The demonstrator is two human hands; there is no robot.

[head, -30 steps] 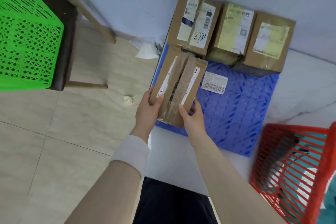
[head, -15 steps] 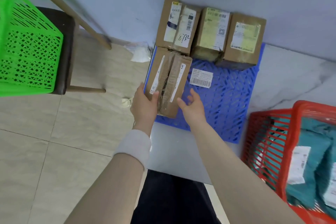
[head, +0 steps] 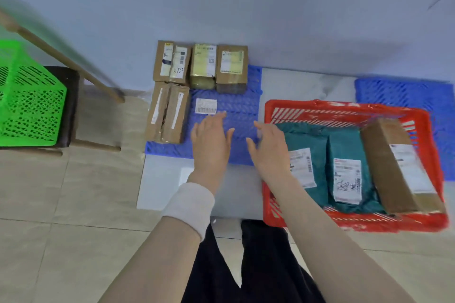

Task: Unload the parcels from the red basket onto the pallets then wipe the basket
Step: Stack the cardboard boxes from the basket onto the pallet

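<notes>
Parcels [head: 344,145] are seen in the red basket [head: 344,109], just right of the blue pallet [head: 236,108]. Two teal mailer bags [head: 304,135] lie flat and a long brown carton [head: 389,162] is propped along the right wall. The bags are judged soft, light and slick, so each is best scooped from beneath or pinched at an edge. The carton is judged stiff and heavier, best gripped across its long sides. The left hand [head: 211,145] and right hand [head: 270,152] are held over the pallet's near edge, fingers spread and loose, with nothing held.
</notes>
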